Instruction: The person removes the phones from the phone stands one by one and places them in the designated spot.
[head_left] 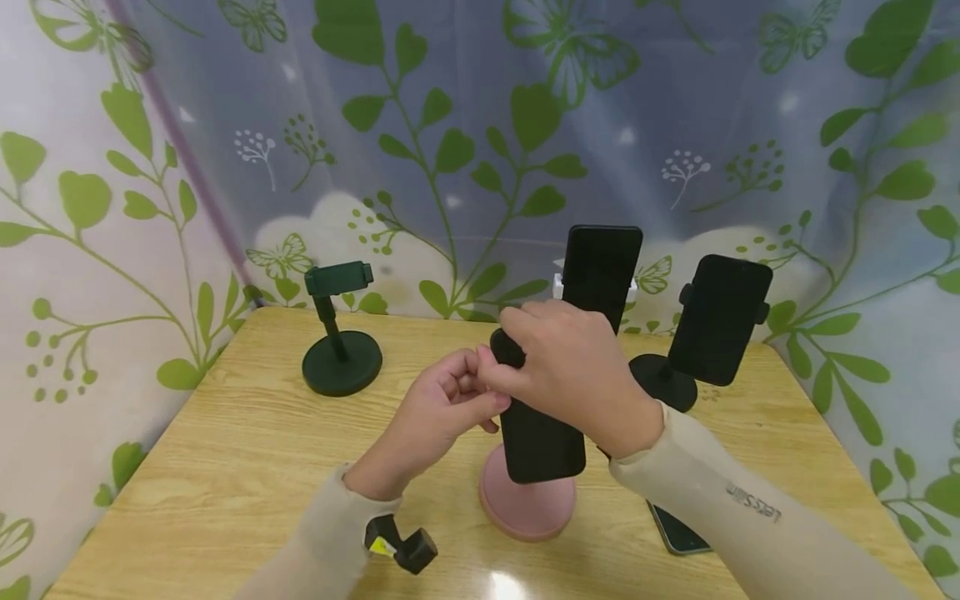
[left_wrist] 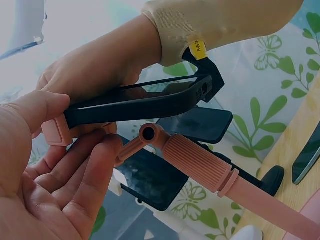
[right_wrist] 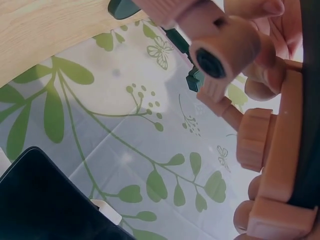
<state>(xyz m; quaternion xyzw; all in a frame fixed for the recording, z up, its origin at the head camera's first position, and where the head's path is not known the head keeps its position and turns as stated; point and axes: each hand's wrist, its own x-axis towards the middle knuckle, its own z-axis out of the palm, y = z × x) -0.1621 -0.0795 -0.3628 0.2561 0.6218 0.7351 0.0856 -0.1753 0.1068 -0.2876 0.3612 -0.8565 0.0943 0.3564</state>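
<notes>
A black smartphone (head_left: 543, 442) sits in the clamp (right_wrist: 282, 165) of a pink phone stand (head_left: 525, 500), over its round base. My left hand (head_left: 450, 400) is at the phone's left edge, its thumb and fingers pinching the end of the pink clamp (left_wrist: 56, 131). From the right, my right hand (head_left: 577, 367) reaches across the phone's upper part and grips it, with fingertips (right_wrist: 243, 215) showing behind the clamp. In the right wrist view, the stand's ball joint (right_wrist: 220, 55) and knob (right_wrist: 255, 137) show behind the phone.
At the back left stands a dark green phone stand (head_left: 341, 362) with no phone. Behind my right hand, a white stand holds a phone (head_left: 602, 271); a black stand to the right holds another phone (head_left: 722, 321). One more phone (head_left: 678, 533) lies under my right forearm. A patterned curtain (head_left: 450, 167) backs the table.
</notes>
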